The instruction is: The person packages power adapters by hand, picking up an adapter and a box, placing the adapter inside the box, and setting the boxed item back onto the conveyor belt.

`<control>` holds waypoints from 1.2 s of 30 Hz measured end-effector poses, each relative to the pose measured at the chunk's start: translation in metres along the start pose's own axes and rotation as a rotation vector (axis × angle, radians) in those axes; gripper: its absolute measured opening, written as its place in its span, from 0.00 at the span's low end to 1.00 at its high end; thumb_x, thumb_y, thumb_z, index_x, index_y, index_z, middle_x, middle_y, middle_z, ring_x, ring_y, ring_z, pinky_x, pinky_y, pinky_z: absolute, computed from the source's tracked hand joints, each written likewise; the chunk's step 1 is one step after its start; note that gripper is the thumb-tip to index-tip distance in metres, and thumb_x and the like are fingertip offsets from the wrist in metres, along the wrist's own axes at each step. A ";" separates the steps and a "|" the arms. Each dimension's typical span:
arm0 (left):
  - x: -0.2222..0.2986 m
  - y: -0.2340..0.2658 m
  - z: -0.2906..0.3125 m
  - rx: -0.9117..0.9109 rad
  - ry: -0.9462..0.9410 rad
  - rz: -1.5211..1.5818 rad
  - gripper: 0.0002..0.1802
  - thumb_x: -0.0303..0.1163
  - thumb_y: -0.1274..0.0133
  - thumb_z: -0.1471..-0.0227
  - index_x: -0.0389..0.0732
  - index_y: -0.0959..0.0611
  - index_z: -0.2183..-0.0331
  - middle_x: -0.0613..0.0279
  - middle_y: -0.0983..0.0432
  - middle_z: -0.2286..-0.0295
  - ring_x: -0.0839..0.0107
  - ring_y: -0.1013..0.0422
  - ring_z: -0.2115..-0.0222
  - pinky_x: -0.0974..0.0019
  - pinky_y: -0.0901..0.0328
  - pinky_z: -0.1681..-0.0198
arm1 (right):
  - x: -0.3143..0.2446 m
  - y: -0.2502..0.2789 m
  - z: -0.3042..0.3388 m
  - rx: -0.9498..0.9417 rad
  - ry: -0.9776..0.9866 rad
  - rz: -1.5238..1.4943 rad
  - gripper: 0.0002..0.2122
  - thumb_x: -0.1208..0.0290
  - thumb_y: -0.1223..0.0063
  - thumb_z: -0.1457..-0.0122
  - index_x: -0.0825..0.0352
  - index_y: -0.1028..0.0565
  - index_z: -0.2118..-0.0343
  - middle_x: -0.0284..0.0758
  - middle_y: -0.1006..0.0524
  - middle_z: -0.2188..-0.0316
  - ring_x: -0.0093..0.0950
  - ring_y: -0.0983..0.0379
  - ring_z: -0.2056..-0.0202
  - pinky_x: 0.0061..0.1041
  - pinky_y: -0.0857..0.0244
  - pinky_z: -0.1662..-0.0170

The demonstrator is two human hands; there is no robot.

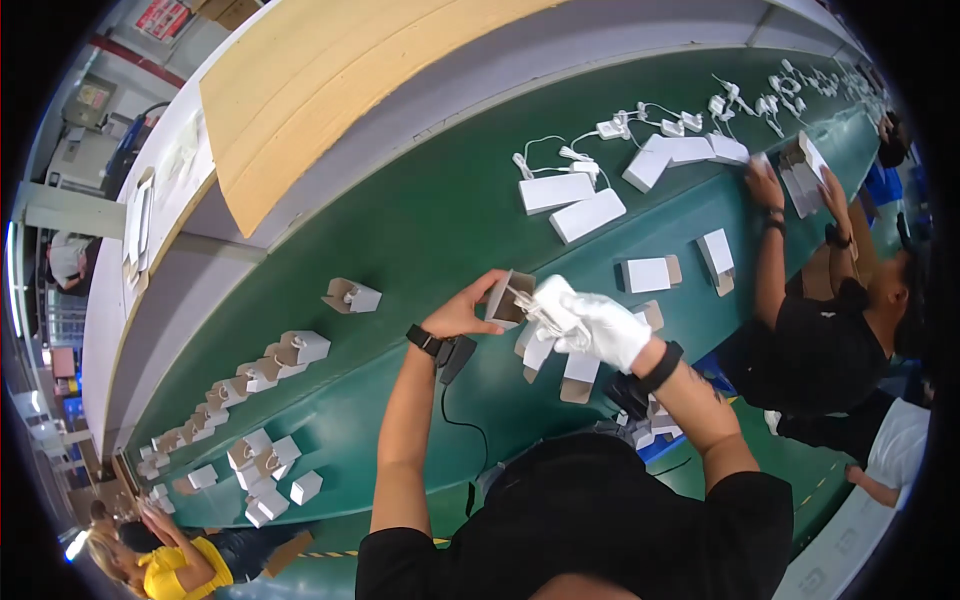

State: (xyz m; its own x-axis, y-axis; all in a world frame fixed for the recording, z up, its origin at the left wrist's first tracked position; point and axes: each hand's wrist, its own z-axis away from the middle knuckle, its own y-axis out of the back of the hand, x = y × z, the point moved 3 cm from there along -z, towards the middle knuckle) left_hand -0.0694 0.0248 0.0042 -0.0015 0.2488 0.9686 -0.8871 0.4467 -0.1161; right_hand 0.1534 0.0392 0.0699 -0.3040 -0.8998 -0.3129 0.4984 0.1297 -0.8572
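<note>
My left hand is bare, with a black strap and a small black device at the wrist. Its fingers and thumb grip an open small carton, brown inside, whose mouth is turned toward my other hand. In a white glove, my right hand pinches a white power adapter with its bundled cable at the carton's opening. Whether part of the cable is inside the carton, I cannot tell. Beneath my right hand, white cartons with brown open flaps lie on the green bench.
Left along the green bench stands a row of open cartons with white contents. Closed white boxes and corded adapters lie at the far side. A co-worker handles boxes at right; another in yellow sits lower left.
</note>
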 end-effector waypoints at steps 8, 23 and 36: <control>0.007 -0.032 0.005 0.080 -0.119 -0.566 0.47 0.29 0.31 0.73 0.42 0.34 0.47 0.63 0.35 0.53 0.69 0.38 0.51 0.65 0.42 0.48 | 0.007 -0.024 -0.026 0.302 0.209 2.535 0.12 0.67 0.47 0.51 0.69 0.26 0.67 0.46 0.26 0.69 0.40 0.27 0.64 0.34 0.33 0.66; -0.054 0.042 0.001 0.688 -0.261 -0.490 0.39 0.26 0.34 0.72 0.37 0.32 0.54 0.59 0.31 0.59 0.69 0.34 0.57 0.66 0.38 0.53 | -0.160 0.145 -0.121 1.021 0.662 1.409 0.17 0.58 0.52 0.44 0.69 0.25 0.63 0.46 0.24 0.77 0.41 0.26 0.70 0.32 0.34 0.66; -0.137 0.159 0.043 1.099 -0.266 -0.299 0.45 0.23 0.36 0.69 0.32 0.40 0.47 0.50 0.40 0.49 0.60 0.41 0.49 0.59 0.48 0.44 | -0.233 0.263 -0.257 1.034 -0.696 1.906 0.16 0.51 0.45 0.53 0.59 0.20 0.70 0.39 0.22 0.68 0.35 0.24 0.64 0.37 0.31 0.65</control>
State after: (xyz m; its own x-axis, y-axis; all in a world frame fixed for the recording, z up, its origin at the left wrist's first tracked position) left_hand -0.2307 0.0246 -0.1372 0.2940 0.0136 0.9557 -0.7900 -0.5593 0.2510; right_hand 0.1465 0.3903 -0.1876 0.9948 -0.0266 0.0984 -0.0457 0.7465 0.6638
